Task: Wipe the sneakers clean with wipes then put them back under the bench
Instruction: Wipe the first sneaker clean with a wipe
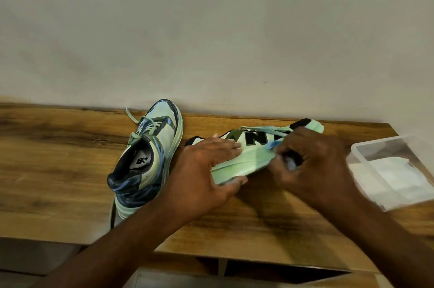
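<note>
1. The right hand [312, 160] has its fingers curled tightly round a small bluish wipe [273, 145], pressing it against the side of the tilted sneaker [253, 153] close to the black letter on its upper. How much of the wipe is bunched inside the fist cannot be told; only a blurred scrap shows at the fingertips.
2. The left hand [206, 170] grips the same sneaker at its sole end: the fingers lie fairly straight across the pale green side, the thumb hooks under the sole edge, and the shoe is clamped between them.
3. This tilted sneaker lies on its side on the wooden bench [70, 170], sole edge towards the person, one end towards the wall [211, 29], laces trailing along its upper edge.
4. The upright sneaker [145, 156] stands on the bench just left of the tilted sneaker, near it but not touching, toe pointing at the wall, heel towards the person, laces loose.
5. A clear plastic box [366, 146] sits right of the tilted sneaker, at the bench's right end, with white folded wipes [397, 179] inside.
6. Both forearms reach in from the bottom edge, towards the tilted sneaker.
</note>
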A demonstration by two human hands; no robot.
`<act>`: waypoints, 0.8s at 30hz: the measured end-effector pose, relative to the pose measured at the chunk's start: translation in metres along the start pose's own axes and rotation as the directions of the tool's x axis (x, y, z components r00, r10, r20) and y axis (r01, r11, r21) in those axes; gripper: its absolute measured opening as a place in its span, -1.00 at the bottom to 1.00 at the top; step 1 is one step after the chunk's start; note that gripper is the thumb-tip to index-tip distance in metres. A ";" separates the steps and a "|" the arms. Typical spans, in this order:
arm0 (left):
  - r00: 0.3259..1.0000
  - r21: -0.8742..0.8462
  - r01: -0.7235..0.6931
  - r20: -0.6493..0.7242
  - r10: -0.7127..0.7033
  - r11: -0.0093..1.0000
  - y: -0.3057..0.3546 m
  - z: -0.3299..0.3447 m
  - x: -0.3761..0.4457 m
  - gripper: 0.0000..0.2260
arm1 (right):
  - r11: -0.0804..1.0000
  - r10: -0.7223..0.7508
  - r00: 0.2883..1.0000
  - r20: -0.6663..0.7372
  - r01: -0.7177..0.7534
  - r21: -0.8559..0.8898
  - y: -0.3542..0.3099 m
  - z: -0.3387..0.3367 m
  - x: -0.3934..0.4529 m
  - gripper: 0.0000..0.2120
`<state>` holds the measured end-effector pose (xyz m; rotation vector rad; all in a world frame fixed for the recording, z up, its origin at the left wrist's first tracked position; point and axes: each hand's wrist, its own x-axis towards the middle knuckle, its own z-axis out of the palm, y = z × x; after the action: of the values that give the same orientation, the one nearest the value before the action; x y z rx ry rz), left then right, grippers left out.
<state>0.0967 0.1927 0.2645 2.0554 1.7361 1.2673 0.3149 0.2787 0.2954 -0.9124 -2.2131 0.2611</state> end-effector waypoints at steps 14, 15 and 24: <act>0.999 -0.005 -0.022 -0.026 0.022 1.000 0.001 0.003 -0.001 -0.53 | 0.999 0.009 0.994 -0.110 -0.012 -0.031 0.004 0.003 -0.002 -0.89; 0.999 -0.002 -0.024 -0.035 0.024 1.000 0.001 0.004 -0.001 -0.53 | 0.999 0.016 0.992 -0.122 -0.021 -0.040 0.002 0.006 -0.002 -0.89; 1.000 -0.009 -0.009 -0.013 0.009 1.000 0.000 0.002 -0.002 -0.53 | 0.999 -0.042 0.999 0.016 0.041 0.035 -0.004 0.009 -0.002 -0.88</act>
<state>0.0985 0.1922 0.2624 2.0573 1.7253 1.2916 0.3072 0.2746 0.2890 -0.8474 -2.2332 0.2874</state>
